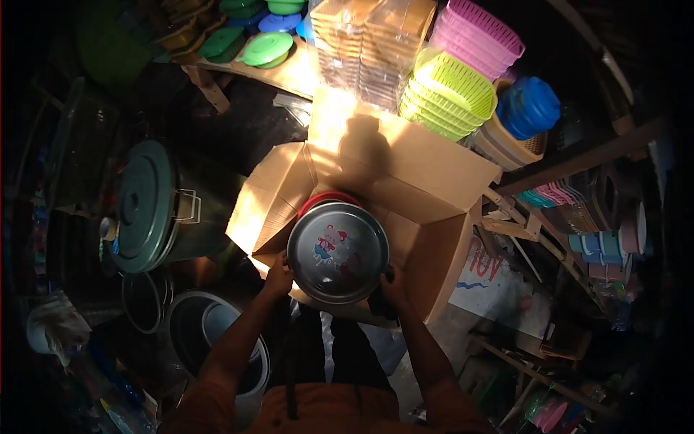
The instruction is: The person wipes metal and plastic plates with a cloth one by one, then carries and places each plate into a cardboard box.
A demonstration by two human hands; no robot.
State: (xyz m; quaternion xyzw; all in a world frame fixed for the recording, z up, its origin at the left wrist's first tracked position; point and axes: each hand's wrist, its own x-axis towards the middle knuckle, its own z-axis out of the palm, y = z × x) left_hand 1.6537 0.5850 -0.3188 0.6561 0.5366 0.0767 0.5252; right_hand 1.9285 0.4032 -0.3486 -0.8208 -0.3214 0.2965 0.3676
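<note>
In the head view, the left hand (278, 278) and right hand (394, 286) grip opposite edges of a round grey tray (337, 253) over the open cardboard box (442, 262), lime baskets (450, 92) beyond it and a green bin (144, 206) to its left.

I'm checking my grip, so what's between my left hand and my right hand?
In the head view, a round metal tray with a printed face lies between the left hand and the right hand, at its rim.
</note>
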